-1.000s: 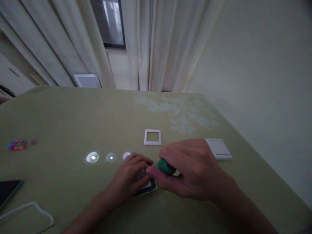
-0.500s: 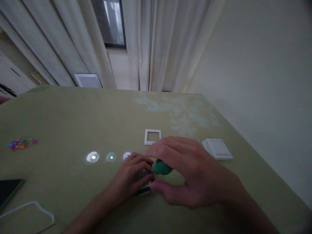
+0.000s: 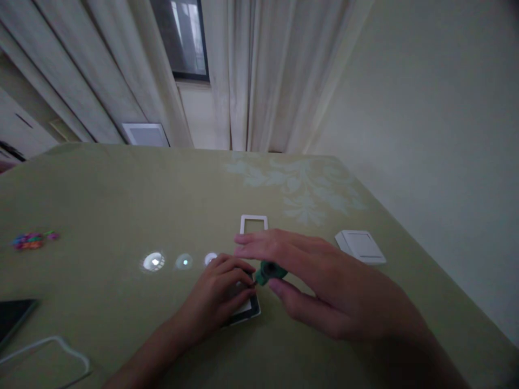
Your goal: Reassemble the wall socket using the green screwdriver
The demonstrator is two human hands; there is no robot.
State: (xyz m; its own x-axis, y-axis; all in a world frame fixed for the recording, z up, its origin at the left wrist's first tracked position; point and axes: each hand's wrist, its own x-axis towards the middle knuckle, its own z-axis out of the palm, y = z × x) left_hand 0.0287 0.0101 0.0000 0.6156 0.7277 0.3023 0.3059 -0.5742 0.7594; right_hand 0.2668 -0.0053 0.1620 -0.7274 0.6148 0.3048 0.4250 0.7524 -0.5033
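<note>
My left hand (image 3: pixel 223 289) lies over a small square panel with a white middle and black edge (image 3: pixel 253 309), which looks like a wall switch plate, and its fingers curl onto it. Much of the panel is hidden under that hand. Just to the right, my right hand (image 3: pixel 324 281) has a green-handled screwdriver (image 3: pixel 265 273) between thumb and fingers. The handle's dark end tilts toward me, and its thin shaft points down-left to the panel by my left fingertips. Where the tip sits, I cannot make out.
Beyond my hands lies a white square frame (image 3: pixel 254 217), partly covered by my right fingers. A white switch box (image 3: pixel 360 246) sits to the right. Leftward are colourful small pieces (image 3: pixel 30 241), a dark flat device (image 3: pixel 16 319) and a white cable (image 3: pixel 60 340). A wall borders the table's right side.
My right thumb has moved up and right, from beside the panel's corner to the screwdriver handle. The handle has tilted, and more of the panel's corner shows. My left hand stays put.
</note>
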